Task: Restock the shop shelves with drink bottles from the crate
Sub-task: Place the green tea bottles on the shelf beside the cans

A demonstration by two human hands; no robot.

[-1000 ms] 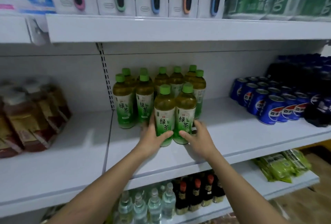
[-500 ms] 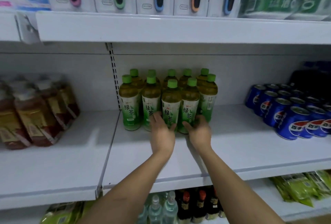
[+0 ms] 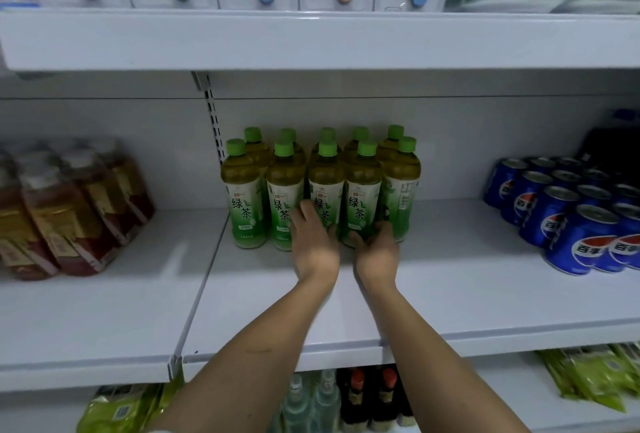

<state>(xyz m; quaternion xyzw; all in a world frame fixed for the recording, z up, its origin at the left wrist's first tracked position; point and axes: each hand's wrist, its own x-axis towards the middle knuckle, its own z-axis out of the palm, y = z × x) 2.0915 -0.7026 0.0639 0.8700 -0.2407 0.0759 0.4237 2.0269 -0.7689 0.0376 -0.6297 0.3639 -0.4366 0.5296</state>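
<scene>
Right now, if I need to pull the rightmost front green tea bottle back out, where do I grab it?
Grip the rightmost front bottle around its narrow shoulder just below the green cap, coming from the open right side. It stands upright, packed against a neighbour on its left and another behind, so only the right and front are free.

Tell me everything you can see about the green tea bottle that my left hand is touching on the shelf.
The green tea bottle stands upright, third from the left in the front row, packed against its neighbours on the white shelf. It looks like clear plastic holding yellow-green tea, with a green screw cap and a white-and-green label printed with Chinese characters. The left hand lies flat against its lower label, fingers straight, hiding its base.
</scene>
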